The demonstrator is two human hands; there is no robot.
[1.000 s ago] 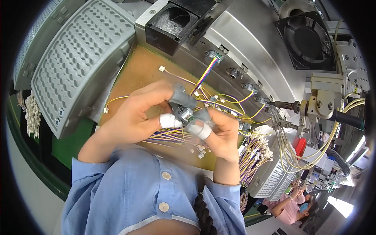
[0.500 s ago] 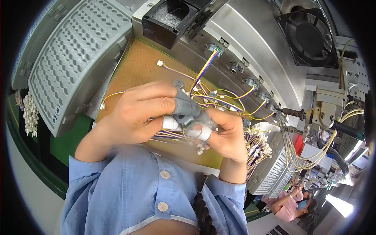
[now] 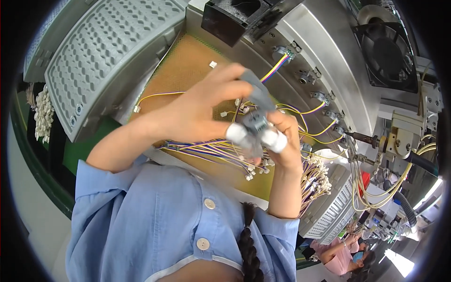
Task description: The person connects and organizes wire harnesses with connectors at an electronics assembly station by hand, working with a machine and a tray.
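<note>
A small grey motor-like part (image 3: 256,121), blurred by motion, is between my two hands above the work mat. My left hand (image 3: 206,101) reaches across from the left, its thumb and grey-covered finger curved round the part. From the lower right my right hand (image 3: 286,141) grips the same part, thumb against its lower side. White wraps cover both thumbs, and some fingertips are hidden behind the part. Below the hands lies a bundle of thin yellow and purple wires (image 3: 202,148) with white plugs.
Similar motors (image 3: 282,52) sit along a metal machine edge, some with wires attached. A grey bumpy tray (image 3: 112,56) stands left and a black box (image 3: 225,21) at the back. Right are a soldering iron (image 3: 364,138), more plugged wires (image 3: 317,176) and a fan (image 3: 386,51). Another person (image 3: 336,256) works farther off.
The view has shifted, so the bench appears farther right. My left fingers have lifted and spread wider round the grey part, uncovering more of it; the right hand stays at it.
</note>
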